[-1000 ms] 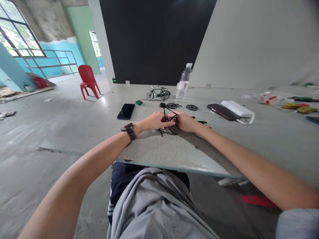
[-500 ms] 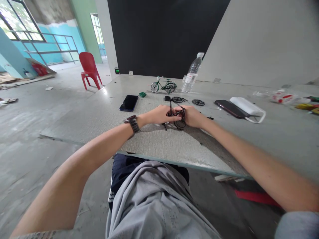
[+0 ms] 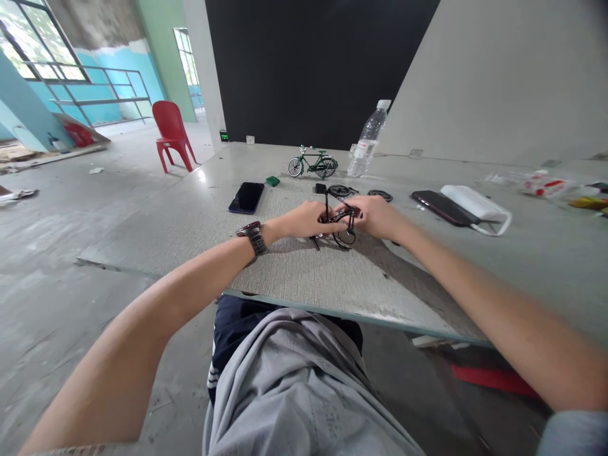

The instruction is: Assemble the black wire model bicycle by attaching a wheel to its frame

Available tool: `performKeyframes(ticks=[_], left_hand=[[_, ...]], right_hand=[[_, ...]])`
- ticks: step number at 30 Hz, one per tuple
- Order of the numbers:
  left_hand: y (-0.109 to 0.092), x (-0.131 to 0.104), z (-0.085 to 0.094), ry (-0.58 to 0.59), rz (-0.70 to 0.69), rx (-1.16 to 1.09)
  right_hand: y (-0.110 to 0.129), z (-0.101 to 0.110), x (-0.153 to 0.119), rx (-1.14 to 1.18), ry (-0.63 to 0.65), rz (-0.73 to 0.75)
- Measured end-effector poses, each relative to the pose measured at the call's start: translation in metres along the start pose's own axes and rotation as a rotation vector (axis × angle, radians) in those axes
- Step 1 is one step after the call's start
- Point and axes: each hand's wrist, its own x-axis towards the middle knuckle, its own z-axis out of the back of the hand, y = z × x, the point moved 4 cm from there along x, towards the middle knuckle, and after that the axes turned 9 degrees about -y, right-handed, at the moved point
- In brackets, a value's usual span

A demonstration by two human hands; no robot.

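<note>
A small black model bicycle frame (image 3: pixel 350 221) is gripped by my left hand (image 3: pixel 311 220), whose fingers close round its near part above the table. My right hand (image 3: pixel 375 214) is at the frame's right side, fingers bent together; whether it pinches a small part is too small to tell. Just beyond the hands lie a loose black wheel (image 3: pixel 339 190) and a small black block (image 3: pixel 320 189). Another black wheel (image 3: pixel 380 195) lies behind my right hand, partly covered by it. A green model bicycle (image 3: pixel 312 164) stands upright farther back.
On the grey table (image 3: pixel 190 234) are a dark phone (image 3: pixel 246 197) and a green piece (image 3: pixel 272 181) at left. A water bottle (image 3: pixel 368 142) stands at the back. Right of my hands lie a black case (image 3: pixel 441 208), a white object (image 3: pixel 470 201) and plastic packaging (image 3: pixel 544 183).
My right hand has shifted slightly up and right, now overlapping the far right wheel. My left hand and the black frame have barely moved.
</note>
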Motion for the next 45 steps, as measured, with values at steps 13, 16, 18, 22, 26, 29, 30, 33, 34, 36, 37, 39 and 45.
performKeyframes(ticks=[13, 16, 18, 22, 26, 29, 30, 33, 34, 36, 37, 39, 45], left_hand=[[0.011, 0.006, 0.029, -0.588, -0.015, -0.166], [0.018, 0.007, 0.035, -0.703, 0.036, -0.201], [0.021, 0.007, 0.036, -0.724, 0.056, -0.197], [0.020, 0.007, 0.034, -0.683, 0.070, -0.164], [0.017, 0.006, 0.032, -0.642, 0.079, -0.127], [0.017, 0.006, 0.031, -0.627, 0.069, -0.118], [0.017, 0.006, 0.031, -0.626, 0.062, -0.122], [0.017, 0.005, 0.031, -0.625, 0.048, -0.146], [0.016, 0.005, 0.031, -0.624, 0.051, -0.151], [0.015, 0.004, 0.031, -0.624, 0.065, -0.154], [0.014, 0.004, 0.031, -0.623, 0.071, -0.153], [0.013, 0.004, 0.031, -0.611, 0.075, -0.144], [0.014, 0.007, 0.030, -0.587, 0.074, -0.134]], right_hand=[[0.026, -0.008, -0.005, 0.113, 0.073, 0.111], [0.040, -0.015, -0.008, 0.155, 0.101, 0.147], [0.047, -0.018, -0.008, 0.151, 0.113, 0.156], [0.049, -0.018, -0.004, 0.125, 0.090, 0.155], [0.042, -0.014, -0.002, 0.114, 0.052, 0.108], [0.039, -0.011, -0.001, 0.127, 0.056, 0.070], [0.038, -0.011, -0.001, 0.132, 0.062, 0.066], [0.032, -0.009, -0.001, 0.115, 0.061, 0.066], [0.027, -0.007, -0.001, 0.100, 0.048, 0.061], [0.016, -0.003, -0.002, 0.069, 0.003, 0.037], [0.009, -0.002, -0.003, 0.060, -0.014, 0.026], [-0.002, 0.001, -0.006, 0.043, -0.032, 0.002], [0.003, 0.001, -0.007, 0.053, -0.065, 0.013]])
